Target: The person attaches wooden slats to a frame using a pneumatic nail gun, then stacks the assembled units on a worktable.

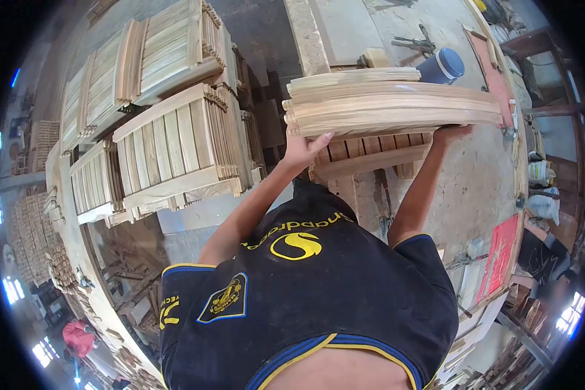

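A stack of pale wooden slatted panels, seen edge-on, is held up in front of my body. At its left end my left hand grips the lower edge, thumb along the near side. My right hand is closed under the right part of the stack, with its fingers partly hidden beneath the wood. Under the stack, another slatted wooden panel lies on the worktable, partly covered. Behind the stack's right half stands a blue jug with a lid.
Stacks of slatted panels stand to the left. On the worktable lie a metal clamp-like tool and a red sheet. A person is at the far right; another, in red, is at lower left.
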### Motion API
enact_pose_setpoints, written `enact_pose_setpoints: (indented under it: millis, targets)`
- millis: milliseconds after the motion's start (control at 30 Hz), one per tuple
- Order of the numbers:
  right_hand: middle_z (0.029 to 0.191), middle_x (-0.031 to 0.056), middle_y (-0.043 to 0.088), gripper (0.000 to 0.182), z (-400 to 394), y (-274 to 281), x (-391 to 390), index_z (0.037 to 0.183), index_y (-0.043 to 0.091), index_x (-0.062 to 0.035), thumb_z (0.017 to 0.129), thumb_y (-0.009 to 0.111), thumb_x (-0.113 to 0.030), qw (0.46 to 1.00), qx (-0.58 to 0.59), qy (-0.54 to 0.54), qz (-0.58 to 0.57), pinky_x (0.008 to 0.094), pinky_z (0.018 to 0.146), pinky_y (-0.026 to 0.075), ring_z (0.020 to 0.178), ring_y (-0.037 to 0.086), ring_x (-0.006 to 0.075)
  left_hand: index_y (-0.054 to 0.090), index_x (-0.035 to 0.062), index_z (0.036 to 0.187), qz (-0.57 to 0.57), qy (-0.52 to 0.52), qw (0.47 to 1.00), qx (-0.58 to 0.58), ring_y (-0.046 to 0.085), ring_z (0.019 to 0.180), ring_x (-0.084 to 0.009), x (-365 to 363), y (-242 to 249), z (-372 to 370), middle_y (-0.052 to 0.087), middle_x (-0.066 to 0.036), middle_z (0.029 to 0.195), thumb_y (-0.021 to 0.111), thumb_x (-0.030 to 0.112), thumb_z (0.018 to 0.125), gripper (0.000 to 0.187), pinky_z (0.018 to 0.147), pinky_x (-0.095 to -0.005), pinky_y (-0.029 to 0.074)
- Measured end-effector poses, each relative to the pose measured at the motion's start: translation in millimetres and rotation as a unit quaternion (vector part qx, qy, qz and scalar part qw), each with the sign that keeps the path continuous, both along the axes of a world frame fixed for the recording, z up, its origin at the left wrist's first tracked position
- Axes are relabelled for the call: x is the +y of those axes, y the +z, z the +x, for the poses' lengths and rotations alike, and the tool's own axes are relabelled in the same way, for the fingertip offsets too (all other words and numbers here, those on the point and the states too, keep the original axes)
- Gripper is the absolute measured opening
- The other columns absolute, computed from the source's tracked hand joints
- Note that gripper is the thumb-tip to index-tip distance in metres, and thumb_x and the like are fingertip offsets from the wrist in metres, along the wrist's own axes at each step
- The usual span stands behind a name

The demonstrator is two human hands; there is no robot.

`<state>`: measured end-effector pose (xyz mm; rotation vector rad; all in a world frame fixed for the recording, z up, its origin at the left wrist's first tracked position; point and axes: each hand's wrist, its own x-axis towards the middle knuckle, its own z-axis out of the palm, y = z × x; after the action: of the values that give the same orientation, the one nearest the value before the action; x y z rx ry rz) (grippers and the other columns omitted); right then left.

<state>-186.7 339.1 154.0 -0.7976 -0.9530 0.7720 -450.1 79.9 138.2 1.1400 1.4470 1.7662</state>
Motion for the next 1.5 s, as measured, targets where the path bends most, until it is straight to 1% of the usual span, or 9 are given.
enact_pose_setpoints:
  millis: [167,267,367,567,667,1167,1333,1367,1500]
  targets:
    - [0.12,0.0141,0.05,0.058,6,-16,12,0.123,0.045,0.0004,0.092,0.03,-0.046,0.999,0.005,0.049,0.021,0.0402,0.095,0.04,0.11,0.05,0.0258,0.04,-0.0039,0.121,-0.045,-0.038,0.998,-0.021,0.057,0.099,-0.0217,-1,10,-7,0.056,-0.015,0.108,0.071,0.016,0.077,0.058,0.088,-0.0344,0.045]
    - [0.122,0.0165,0.049,0.061,-10,-12,12,0.122,0.046,0.0046,0.088,0.03,-0.043,0.99,0.1,0.082,0.052,0.0431,0.093,0.043,0.11,0.051,0.0275,0.036,-0.0042,0.125,-0.031,-0.009,0.997,0.07,0.049,0.112,-0.0266,-4,11,-9,0.047,-0.019,0.12,0.071,0.019,0.078,0.063,0.097,-0.0371,0.038]
    - [0.119,0.0176,0.052,0.064,-7,-13,6,0.124,0.044,0.0063,0.089,0.029,-0.045,0.999,-0.021,0.035,0.034,0.0455,0.093,0.044,0.108,0.053,0.0307,0.032,-0.0061,0.129,-0.079,0.097,0.948,0.292,0.046,0.115,-0.0387,-17,29,-5,0.044,-0.025,0.124,0.071,0.03,0.078,0.074,0.098,-0.0418,0.038]
    - [0.126,0.026,0.047,0.075,-44,36,-36,0.131,0.036,0.0076,0.092,0.02,-0.055,0.988,-0.069,0.114,0.079,0.0512,0.09,0.05,0.108,0.055,0.0388,0.025,-0.0068,0.133,-0.037,0.133,0.976,0.171,0.057,0.094,-0.0441,-23,40,3,0.053,-0.031,0.108,0.069,0.024,0.08,0.075,0.077,-0.0442,0.049]
    - [0.107,0.0217,0.062,0.048,-50,46,-45,0.11,0.051,0.0178,0.091,0.046,-0.026,0.987,-0.03,0.099,0.119,0.0382,0.074,0.059,0.084,0.066,0.0276,0.021,-0.0036,0.133,-0.147,0.06,0.977,0.14,0.059,0.088,-0.0422,-22,39,3,0.053,-0.031,0.108,0.066,0.02,0.082,0.072,0.071,-0.0465,0.049]
    - [0.121,0.0197,0.054,0.065,-32,1,67,0.127,0.039,0.0072,0.084,0.054,-0.039,0.99,-0.134,-0.024,-0.027,0.04,0.087,0.05,0.102,0.058,0.0291,0.029,-0.0048,0.133,-0.164,0.056,0.977,0.125,0.049,0.108,-0.043,6,40,-34,0.045,-0.029,0.124,0.067,0.021,0.077,0.072,0.09,-0.0458,0.043]
    - [0.126,0.019,0.051,0.072,-78,40,104,0.132,0.035,0.0037,0.082,0.057,-0.043,0.98,-0.198,-0.013,-0.017,0.0406,0.092,0.047,0.108,0.056,0.0296,0.045,-0.0066,0.111,-0.166,0.115,0.979,-0.021,0.061,0.071,-0.0423,9,69,-96,0.062,-0.024,0.074,0.071,0.028,0.076,0.056,0.062,-0.0443,0.05]
    - [0.128,0.019,0.051,0.057,-90,47,121,0.129,0.046,0.0031,0.095,0.039,-0.042,0.893,-0.436,-0.075,0.082,0.0359,0.091,0.048,0.107,0.057,0.0249,0.045,-0.0066,0.111,-0.163,0.116,0.98,-0.023,0.061,0.071,-0.0423,7,70,-108,0.062,-0.024,0.074,0.071,0.028,0.076,0.056,0.062,-0.0443,0.05]
    - [0.119,0.0179,0.055,0.064,-258,135,116,0.125,0.051,-0.0002,0.094,0.035,-0.053,0.905,-0.422,0.056,-0.015,0.0371,0.093,0.042,0.105,0.055,0.0256,0.056,-0.006,0.1,-0.083,0.231,0.969,-0.02,0.064,0.067,-0.0365,-11,83,-172,0.062,-0.022,0.068,0.073,0.032,0.074,0.049,0.057,-0.0413,0.05]
